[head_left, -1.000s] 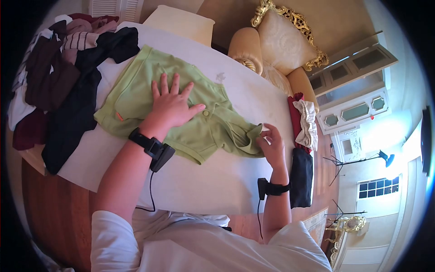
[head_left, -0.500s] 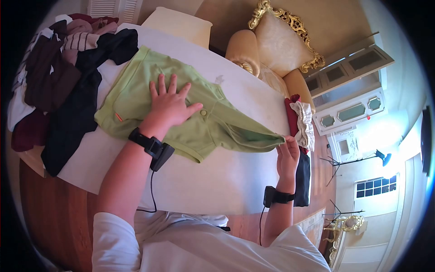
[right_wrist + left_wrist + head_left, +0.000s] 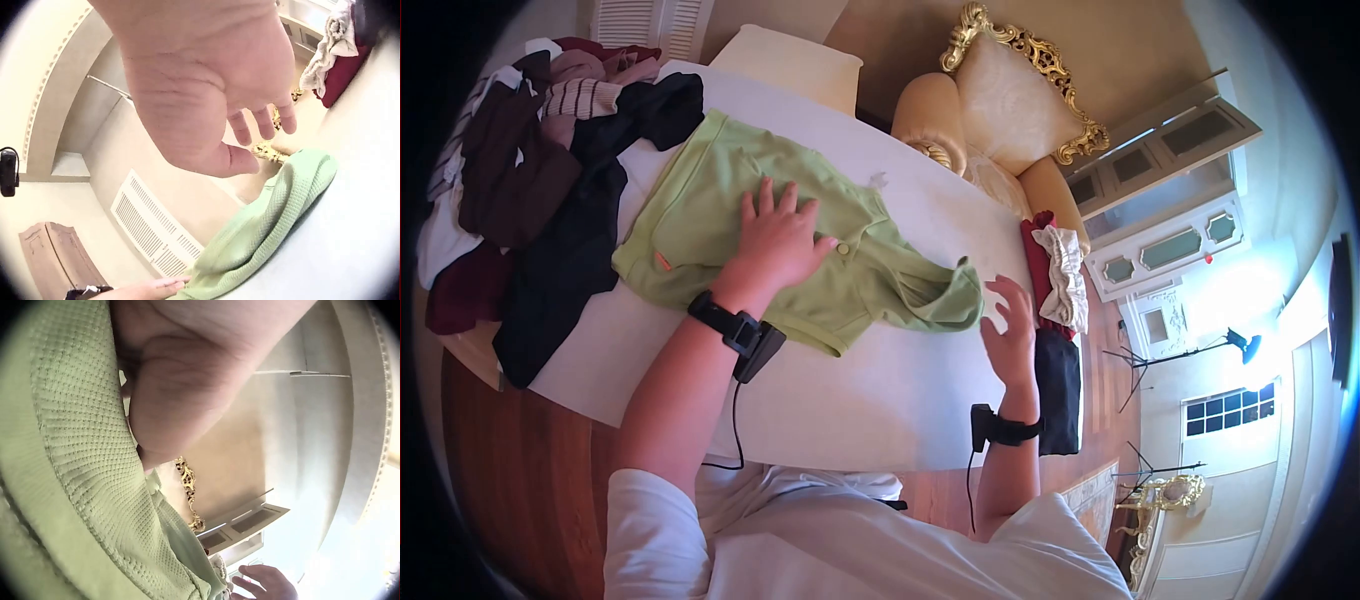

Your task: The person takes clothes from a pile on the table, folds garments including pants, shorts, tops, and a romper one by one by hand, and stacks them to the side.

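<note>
A light green knit top (image 3: pixel 800 291) with a button lies spread on the white table, a small orange tag near its left edge. My left hand (image 3: pixel 774 240) rests on the middle of it with fingers spread. In the left wrist view the waffle-textured cloth (image 3: pixel 94 425) fills the space below the palm. At the right, the top's loose end (image 3: pixel 275 219) stands up in a curved fold. My right hand (image 3: pixel 1010 335) is just beyond that fold, fingers loosely bent and holding nothing; the right wrist view shows this hand (image 3: pixel 212 94) above the fold.
A heap of dark and striped clothes (image 3: pixel 520 180) covers the table's left end. At the right edge sit a red garment (image 3: pixel 1033 250), a cream garment (image 3: pixel 1060 275) and a black one (image 3: pixel 1058 385). A gold-framed armchair (image 3: pixel 1010 110) stands behind the white table (image 3: pixel 880 420).
My right hand pinched the top's right end and drew it to the right, then let go. That end has sprung back leftward into a raised fold. The left hand has stayed on the cloth.
</note>
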A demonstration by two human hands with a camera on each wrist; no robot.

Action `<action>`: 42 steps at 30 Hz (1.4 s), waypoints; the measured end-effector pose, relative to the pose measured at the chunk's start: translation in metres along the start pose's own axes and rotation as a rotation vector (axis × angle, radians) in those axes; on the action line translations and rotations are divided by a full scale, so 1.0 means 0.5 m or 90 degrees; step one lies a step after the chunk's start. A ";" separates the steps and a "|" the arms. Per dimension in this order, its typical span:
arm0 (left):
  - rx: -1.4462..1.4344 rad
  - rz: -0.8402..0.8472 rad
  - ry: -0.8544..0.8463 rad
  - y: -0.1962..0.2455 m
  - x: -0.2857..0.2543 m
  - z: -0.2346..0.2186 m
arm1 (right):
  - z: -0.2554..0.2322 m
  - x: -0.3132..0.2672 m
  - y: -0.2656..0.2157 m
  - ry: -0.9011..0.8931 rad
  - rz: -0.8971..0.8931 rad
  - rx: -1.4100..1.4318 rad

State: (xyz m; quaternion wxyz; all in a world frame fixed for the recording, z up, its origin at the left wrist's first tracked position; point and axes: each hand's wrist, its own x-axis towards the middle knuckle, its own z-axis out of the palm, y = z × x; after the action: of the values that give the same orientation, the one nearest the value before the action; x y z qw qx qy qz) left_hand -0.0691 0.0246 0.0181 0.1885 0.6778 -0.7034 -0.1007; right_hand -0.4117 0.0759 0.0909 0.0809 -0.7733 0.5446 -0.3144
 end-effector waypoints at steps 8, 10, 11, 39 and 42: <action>0.024 -0.005 -0.020 -0.001 0.002 -0.004 | 0.043 0.065 0.012 -0.124 -0.041 -0.065; 0.018 -0.007 -0.020 -0.002 0.003 0.000 | 0.058 0.093 0.017 -0.166 -0.073 -0.117; 0.017 -0.005 -0.019 -0.002 0.003 0.000 | 0.064 0.100 0.020 -0.207 -0.100 -0.168; -0.011 -0.003 0.015 -0.011 0.003 0.007 | -0.109 0.102 -0.053 -0.130 0.084 -0.163; -0.003 -0.003 0.019 -0.012 0.004 0.011 | -0.102 0.100 -0.035 -0.109 0.088 -0.128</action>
State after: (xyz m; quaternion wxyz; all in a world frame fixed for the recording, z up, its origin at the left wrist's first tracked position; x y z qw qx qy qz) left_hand -0.0661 0.0218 0.0111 0.2002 0.6804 -0.6989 -0.0923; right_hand -0.4169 0.0493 0.1592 0.0709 -0.7623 0.6161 -0.1849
